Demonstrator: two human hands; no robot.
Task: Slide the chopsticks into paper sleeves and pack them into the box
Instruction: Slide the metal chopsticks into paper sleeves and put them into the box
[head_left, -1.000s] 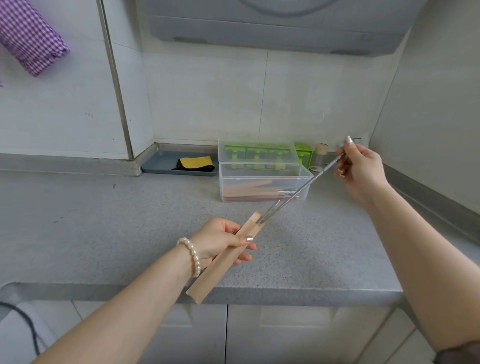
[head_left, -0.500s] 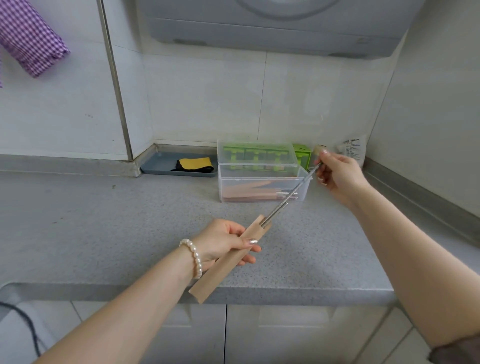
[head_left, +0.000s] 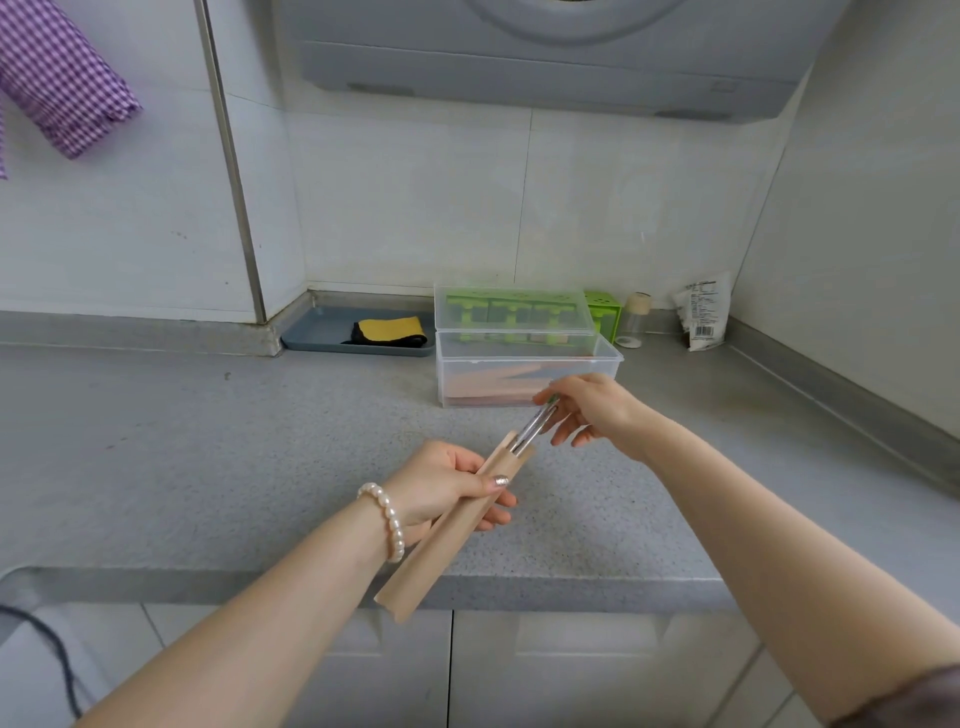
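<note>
Two hands are working one sleeve here, out over the front edge of the table (head_left: 208, 467). The left hand (head_left: 447, 486) is wrapped around the upper part of the paper sleeve (head_left: 452, 525), thumb on top, and tilts its open mouth up and away toward the other hand, which looks like the way to give the metal a straight run in. The right hand (head_left: 587, 410) pinches the top ends of the chopsticks (head_left: 532, 428) between fingertips and thumb, the other fingers loose, lined up with the sleeve's length so they go in without snagging the paper.

Most of the chopsticks are inside now; only a short stretch shows between the sleeve mouth and the right fingers. A second ago nearly their whole length was bare, with just the tips at the mouth, and the right hand was far out by the back wall. It has travelled down and in, and the hands are near each other.

Behind them sits the clear box (head_left: 530, 374) with sleeved pairs lying in it, its lid (head_left: 511, 306) propped at the back, open and waiting, I'd say, for this pair.
</note>
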